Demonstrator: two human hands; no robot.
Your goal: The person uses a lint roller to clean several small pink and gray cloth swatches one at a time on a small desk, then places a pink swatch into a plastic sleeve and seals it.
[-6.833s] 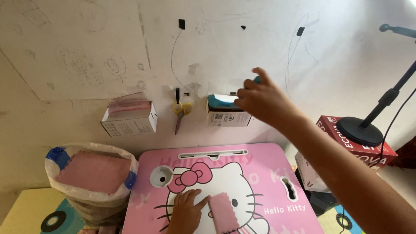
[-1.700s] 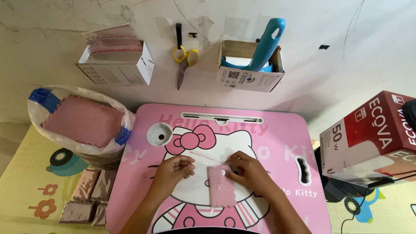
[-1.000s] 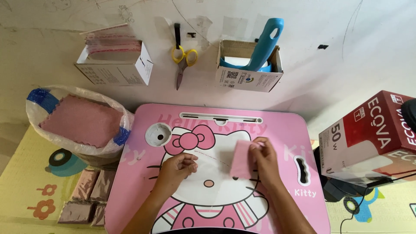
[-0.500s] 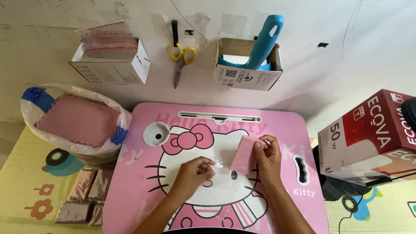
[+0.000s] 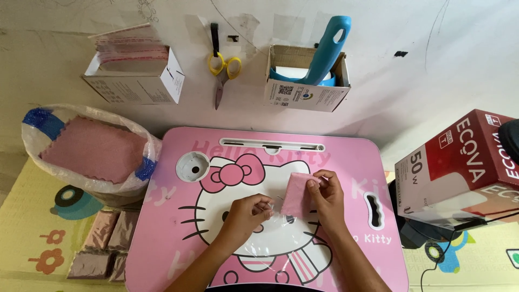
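On the wall above the pink lap table (image 5: 178,238) hang two open cardboard boxes. The left box (image 5: 138,81) is white and holds a stack of pinkish sleeves; the right box (image 5: 305,92) is brown inside, with a white label panel on its front, and a blue-handled tool (image 5: 327,51) sticks up out of it. Between them a pair of yellow-handled scissors (image 5: 223,73) hangs point down. To the right of the table a red and white carton (image 5: 459,167) lies tilted. To the left a clear plastic bag (image 5: 89,148) with blue tape on its rim holds a pile of pink cloths, and small brownish packets (image 5: 100,246) lie on the mat below it.

The right hand (image 5: 324,197) pinches the top of a folded pink cloth (image 5: 294,194) between thumb and fingers, holding it on the table top near the middle. The left hand (image 5: 246,213) is closed at the fingertips on the edge of a clear plastic sleeve (image 5: 270,246), which seems to run under the cloth's lower end, though the film is hard to trace.
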